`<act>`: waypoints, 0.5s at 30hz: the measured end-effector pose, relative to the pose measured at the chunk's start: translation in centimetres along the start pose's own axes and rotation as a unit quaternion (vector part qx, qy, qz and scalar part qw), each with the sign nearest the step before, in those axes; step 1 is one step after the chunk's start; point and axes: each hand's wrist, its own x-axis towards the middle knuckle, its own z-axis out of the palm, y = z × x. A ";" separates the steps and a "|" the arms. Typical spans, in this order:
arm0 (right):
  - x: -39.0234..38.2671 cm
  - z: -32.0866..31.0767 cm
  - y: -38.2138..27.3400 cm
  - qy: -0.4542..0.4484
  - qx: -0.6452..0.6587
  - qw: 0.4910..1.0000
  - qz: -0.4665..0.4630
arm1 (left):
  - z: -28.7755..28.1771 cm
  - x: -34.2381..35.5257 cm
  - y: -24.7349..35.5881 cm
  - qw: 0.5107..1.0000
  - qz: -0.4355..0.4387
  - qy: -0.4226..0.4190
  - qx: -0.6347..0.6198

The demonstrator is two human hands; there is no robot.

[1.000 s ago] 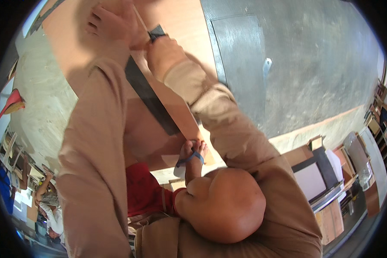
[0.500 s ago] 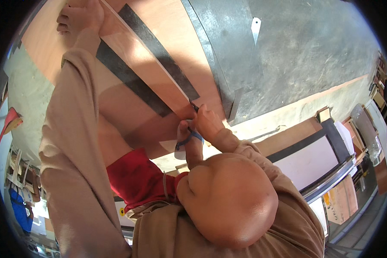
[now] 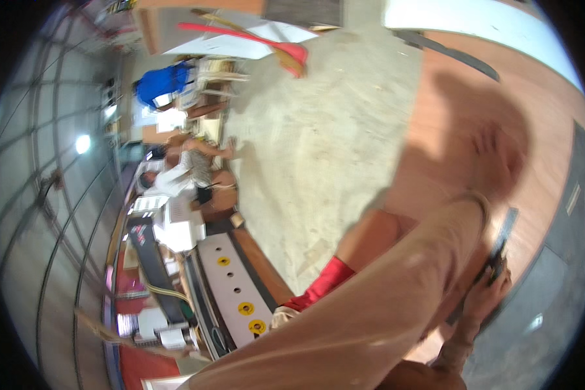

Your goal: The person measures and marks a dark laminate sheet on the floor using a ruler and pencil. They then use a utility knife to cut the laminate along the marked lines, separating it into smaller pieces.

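My left hand (image 3: 493, 156) lies spread on the plywood sheet (image 3: 532, 218), fingers loose and gripping nothing; my right hand (image 3: 489, 291), toward the sheet's near end, is curled around a dark tool (image 3: 498, 265), too blurred to name exactly. A narrow dark strip (image 3: 504, 227) lies on the sheet just beyond those fingers.

I judge the sheet broad, stiff and fairly light for its spread, smooth enough to slide, so a flat palm steadies it and lifting calls for a hold at opposite edges. The strip looks thin and bendy, best taken near its middle; the tool, by its handle end.

Along the sheet's left edge the concrete floor (image 3: 312, 143) runs wide, giving my left arm room to swing. To the sheet's right, a dark grey sheet (image 3: 556, 266) crowds close; whether they overlap, I cannot tell.
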 end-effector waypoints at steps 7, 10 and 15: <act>2.2 0.5 1.2 -0.102 -0.014 0.994 0.044 | -3.2 -1.0 -1.2 0.999 -0.043 0.024 -0.010; 3.1 0.7 1.1 -0.102 -0.006 0.994 0.026 | -2.5 -0.6 -0.9 0.998 -0.039 0.032 -0.023; 2.7 -0.3 -1.9 -0.108 -0.016 0.993 -0.036 | -2.3 -0.5 -0.2 0.997 -0.039 0.046 -0.048</act>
